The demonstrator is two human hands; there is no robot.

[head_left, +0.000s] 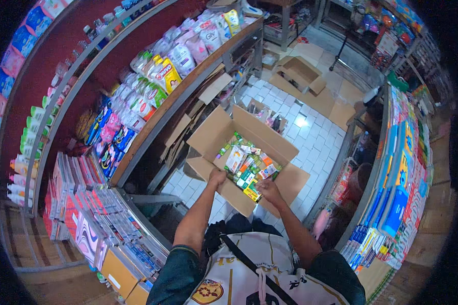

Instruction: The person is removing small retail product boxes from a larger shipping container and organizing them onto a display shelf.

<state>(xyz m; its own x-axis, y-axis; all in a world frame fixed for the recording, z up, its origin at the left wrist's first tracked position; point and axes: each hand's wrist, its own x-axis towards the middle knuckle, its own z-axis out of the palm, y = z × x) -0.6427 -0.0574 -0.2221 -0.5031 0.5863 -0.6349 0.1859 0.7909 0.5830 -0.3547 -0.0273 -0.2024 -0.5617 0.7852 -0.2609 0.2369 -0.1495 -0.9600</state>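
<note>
Pretty tight shop tbh: white tiled floor (313, 145) with a bright glare spot (301, 121), dark red wall (137, 39) left, wood-edged shelf (132, 156) along it.

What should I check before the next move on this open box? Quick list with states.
1. Cardboard box open, flaps spread: ok.
2. Left hand at the box's near-left edge: ok; firmness of its grip: cannot tell.
3. Right hand at the small packages, near right: ok; whether its grip has closed on one: cannot tell.
4. Packages neatly ordered: not ok, they lie jumbled at mixed angles.
5. Second box, farther off on the floor, apart from this one: ok.
6. What supports the box from below: cannot tell, underside hidden.
</note>
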